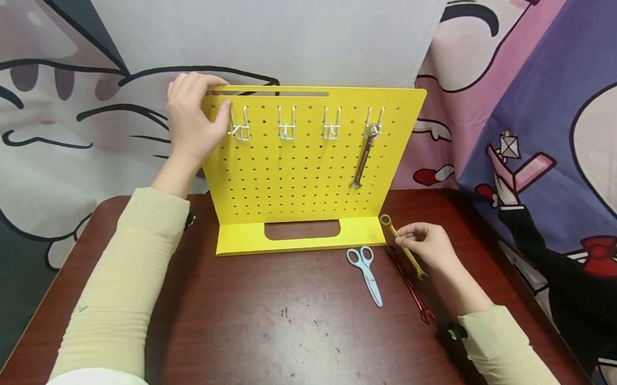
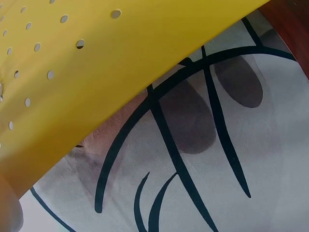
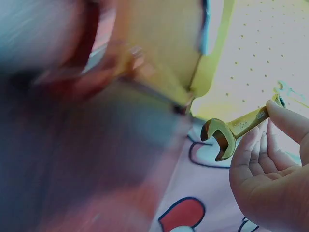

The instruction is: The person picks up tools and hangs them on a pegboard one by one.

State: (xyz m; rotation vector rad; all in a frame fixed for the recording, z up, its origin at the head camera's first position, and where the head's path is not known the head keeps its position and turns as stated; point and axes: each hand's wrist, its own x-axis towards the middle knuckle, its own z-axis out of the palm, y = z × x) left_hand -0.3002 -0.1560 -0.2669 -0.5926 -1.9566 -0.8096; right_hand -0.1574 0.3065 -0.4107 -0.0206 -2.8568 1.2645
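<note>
My left hand [image 1: 194, 117] grips the top left corner of a yellow pegboard [image 1: 298, 184], its thumb on the front face. In the left wrist view the board [image 2: 96, 67] fills the upper left, and only a bit of the hand shows at the lower left edge. My right hand [image 1: 428, 246] pinches a gold combination wrench [image 1: 411, 258] between thumb and fingers, just right of the board's base. The wrench's open end [image 3: 219, 137] shows plainly in the right wrist view. A red wrench [image 1: 412, 288] lies on the table beneath it.
Several white wire hooks [image 1: 286, 127] line the board's upper part. From the rightmost one hangs a silver wrench [image 1: 362, 160]. Light blue scissors [image 1: 366, 267] lie on the brown table [image 1: 252, 321] before the board. A printed cloth [image 1: 533, 119] stands behind and to the right.
</note>
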